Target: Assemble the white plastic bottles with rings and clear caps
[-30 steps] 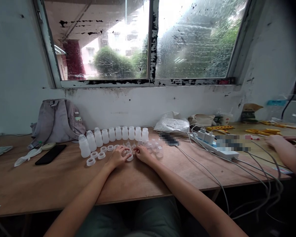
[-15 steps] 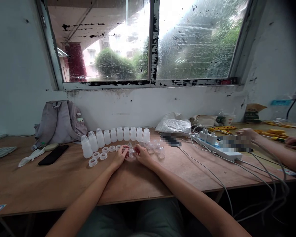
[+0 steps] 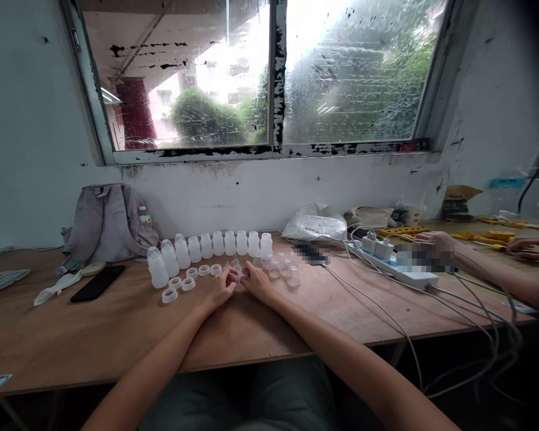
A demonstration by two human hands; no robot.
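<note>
My left hand (image 3: 223, 287) and my right hand (image 3: 257, 281) meet at the middle of the wooden table, fingers closed round a small clear piece (image 3: 239, 276) between them; its exact shape is hard to make out. Behind them stands a curved row of frosted white bottles (image 3: 206, 245); the ones at the left end have clear domed tops. Several white rings (image 3: 188, 284) lie in front of the bottles, left of my left hand. Clear domed caps (image 3: 293, 276) are grouped just right of my right hand.
A grey backpack (image 3: 105, 221), a black phone (image 3: 97, 284) and a white cloth or bag (image 3: 57, 287) lie left. To the right are a plastic bag (image 3: 317, 224), a power strip (image 3: 397, 270), cables and another person's hand (image 3: 438, 240).
The fingers of my left hand have curled in closer to my right hand around the clear piece. The other person's hand at the right has shifted slightly left.
</note>
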